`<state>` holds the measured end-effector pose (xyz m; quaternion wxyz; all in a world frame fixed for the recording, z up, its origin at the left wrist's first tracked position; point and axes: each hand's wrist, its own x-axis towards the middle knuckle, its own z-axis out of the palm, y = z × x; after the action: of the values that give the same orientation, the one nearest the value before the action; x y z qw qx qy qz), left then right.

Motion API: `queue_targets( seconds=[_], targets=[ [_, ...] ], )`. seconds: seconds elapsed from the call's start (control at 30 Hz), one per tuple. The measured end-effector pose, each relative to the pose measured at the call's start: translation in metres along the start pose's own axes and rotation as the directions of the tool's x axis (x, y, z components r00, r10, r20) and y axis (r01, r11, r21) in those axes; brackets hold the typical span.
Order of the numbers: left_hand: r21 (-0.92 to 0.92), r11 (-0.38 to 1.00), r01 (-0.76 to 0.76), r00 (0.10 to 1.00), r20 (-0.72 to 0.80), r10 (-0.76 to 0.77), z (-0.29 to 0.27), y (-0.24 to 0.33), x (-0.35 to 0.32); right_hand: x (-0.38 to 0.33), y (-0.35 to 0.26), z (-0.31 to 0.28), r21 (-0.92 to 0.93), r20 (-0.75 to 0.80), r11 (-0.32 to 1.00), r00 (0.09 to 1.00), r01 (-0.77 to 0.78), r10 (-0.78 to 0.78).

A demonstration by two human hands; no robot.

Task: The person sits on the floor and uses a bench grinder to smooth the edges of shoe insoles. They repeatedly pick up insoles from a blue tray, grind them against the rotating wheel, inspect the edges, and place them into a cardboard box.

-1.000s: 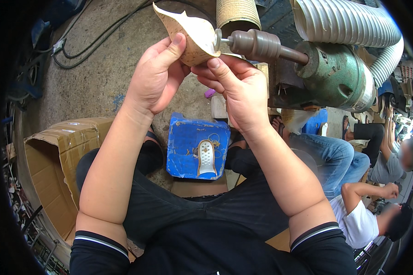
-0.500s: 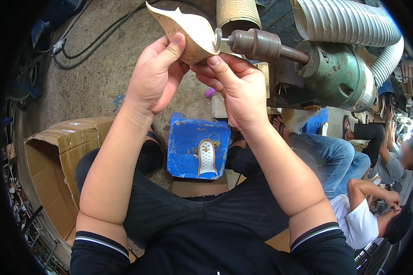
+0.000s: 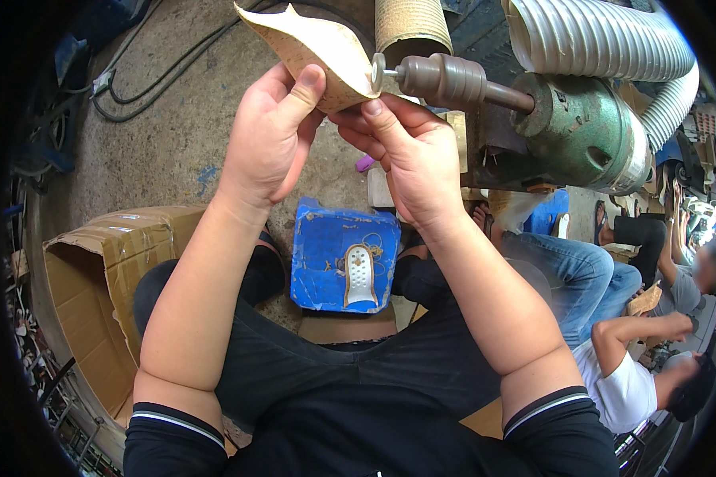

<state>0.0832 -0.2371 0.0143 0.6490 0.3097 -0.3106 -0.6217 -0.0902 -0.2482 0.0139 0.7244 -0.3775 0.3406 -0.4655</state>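
The left hand [image 3: 274, 139] and right hand [image 3: 414, 151], close together, both pinch the curved tan shell [image 3: 318, 56] between thumb and fingers. Its far tip has swung further left over the last second, so a different stretch of edge probably faces the small wheel [image 3: 379, 73]; whether they touch I cannot tell. Beyond sits the green motor [image 3: 585, 131]; below, a perforated white piece [image 3: 361, 278] lies on the blue stool [image 3: 314, 258].
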Motion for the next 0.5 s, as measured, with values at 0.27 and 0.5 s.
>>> queue_targets(
  seconds=[0.27, 0.5],
  targets=[
    [0.029, 0.999, -0.033, 0.999, -0.031, 0.033, 0.0036, -0.0006, -0.0019, 0.0011, 0.0018, 0.0013, 0.025, -0.011, 1.000, 1.000, 0.006, -0.005],
    [0.054, 0.994, -0.091, 0.995, -0.041, 0.094, 0.0058, -0.0035, -0.0020, 0.0030, 0.0030, -0.0019, 0.011, 0.013, 1.000, 1.000, -0.020, 0.020]
  ],
)
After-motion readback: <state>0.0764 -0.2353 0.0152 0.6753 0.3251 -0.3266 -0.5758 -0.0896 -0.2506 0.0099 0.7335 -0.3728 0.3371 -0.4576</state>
